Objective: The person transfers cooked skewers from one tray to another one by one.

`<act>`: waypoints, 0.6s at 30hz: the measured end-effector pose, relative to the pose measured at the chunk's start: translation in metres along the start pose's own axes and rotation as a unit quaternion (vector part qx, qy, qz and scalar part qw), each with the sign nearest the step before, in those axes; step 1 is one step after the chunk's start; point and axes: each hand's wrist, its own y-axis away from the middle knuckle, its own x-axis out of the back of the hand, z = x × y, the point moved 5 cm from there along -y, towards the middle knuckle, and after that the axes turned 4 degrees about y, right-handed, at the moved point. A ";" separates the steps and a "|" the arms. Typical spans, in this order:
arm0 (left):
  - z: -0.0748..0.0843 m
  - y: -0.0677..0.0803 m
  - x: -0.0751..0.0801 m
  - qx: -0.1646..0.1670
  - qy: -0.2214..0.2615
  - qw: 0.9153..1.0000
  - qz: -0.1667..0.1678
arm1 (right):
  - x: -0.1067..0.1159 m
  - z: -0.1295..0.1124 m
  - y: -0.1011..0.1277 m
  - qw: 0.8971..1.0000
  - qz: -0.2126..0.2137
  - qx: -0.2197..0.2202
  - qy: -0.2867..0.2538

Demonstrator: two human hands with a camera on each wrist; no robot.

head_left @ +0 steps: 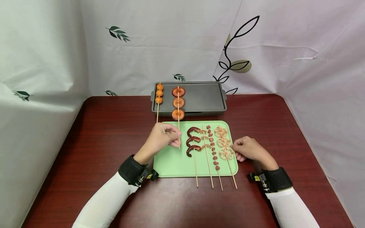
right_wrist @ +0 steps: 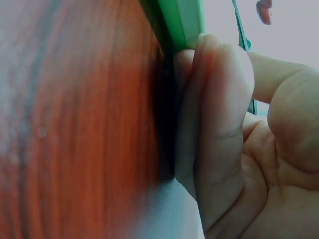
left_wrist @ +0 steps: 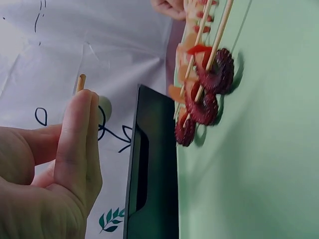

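Observation:
My left hand [head_left: 163,134] pinches the stick of a skewer with three round reddish-brown slices [head_left: 178,103]. The skewer points away from me, its slices over the left part of a dark grey grill pan [head_left: 203,96] and its front edge. In the left wrist view the stick's end [left_wrist: 81,82] pokes out past the fingertips. My right hand [head_left: 247,148] grips the right rim of a light green tray [head_left: 171,163] between thumb and fingers. That grip on the tray edge [right_wrist: 182,22] also shows in the right wrist view.
On the pan's left side lies a skewer of orange balls [head_left: 159,93]. Across the tray lie skewers of octopus tentacles [head_left: 194,139], thin orange-pink slices [head_left: 204,138], small red pieces [head_left: 212,144] and lotus root slices [head_left: 223,142]. Their sticks overhang the front rim onto the brown table [head_left: 114,126].

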 end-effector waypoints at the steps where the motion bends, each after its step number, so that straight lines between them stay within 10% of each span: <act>1: -0.001 0.002 -0.001 0.001 0.001 1.000 0.000 | 0.000 0.000 0.000 1.000 0.000 -0.001 0.000; 18: -0.024 0.026 -0.010 0.007 -0.003 1.000 -0.023 | -0.001 0.001 0.000 1.000 0.001 -0.005 -0.004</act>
